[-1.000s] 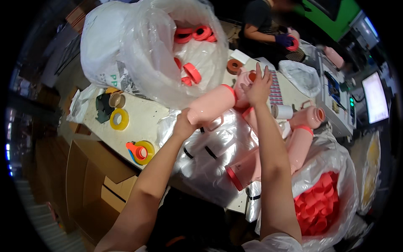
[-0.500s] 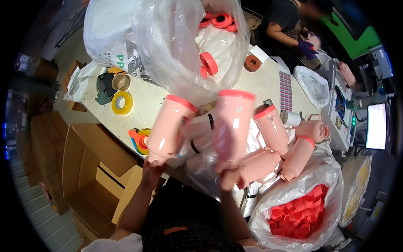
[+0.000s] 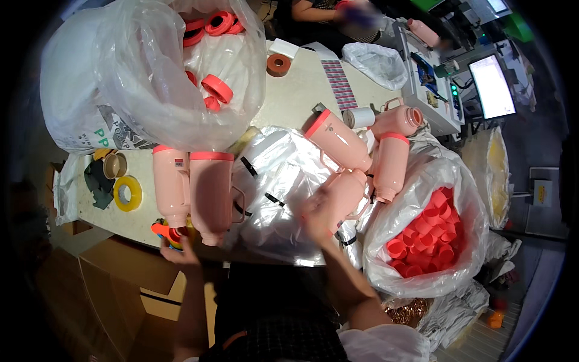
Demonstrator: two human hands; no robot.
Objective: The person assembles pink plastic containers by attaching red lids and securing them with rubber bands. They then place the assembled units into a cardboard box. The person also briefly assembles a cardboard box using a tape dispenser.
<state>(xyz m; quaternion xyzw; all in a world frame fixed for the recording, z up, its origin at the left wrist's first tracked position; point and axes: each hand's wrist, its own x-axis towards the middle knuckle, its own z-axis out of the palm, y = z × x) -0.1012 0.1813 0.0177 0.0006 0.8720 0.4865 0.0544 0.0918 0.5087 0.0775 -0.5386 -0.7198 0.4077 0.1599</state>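
At the left of the table two pink bottles with red end bands stand side by side: the left pink bottle (image 3: pixel 171 190) and the right pink bottle (image 3: pixel 211 196), narrow necks toward me. Just below the left one's neck is my left hand (image 3: pixel 181 252), fingers parted, by an orange tape dispenser (image 3: pixel 161 230). My right hand (image 3: pixel 319 226), blurred, reaches the near end of a lying pink bottle (image 3: pixel 345 196); its grip is unclear. Around that lie a red-banded bottle (image 3: pixel 339 142), another red-banded bottle (image 3: pixel 391 168) and an uncapped pink bottle (image 3: pixel 395 122).
Clear-wrapped silvery packages (image 3: pixel 280 163) cover mid-table. A plastic sack (image 3: pixel 139 72) with red rings stands far left; a bag (image 3: pixel 377 265) of red cups is at right. Yellow tape (image 3: pixel 127 193) lies left, a cardboard box (image 3: pixel 123 265) below. A person (image 3: pixel 313 13) works at the back.
Both bottles I held are now beside each other at the left, out of my right hand. That hand has moved to the lying bottle. The view has swung right.
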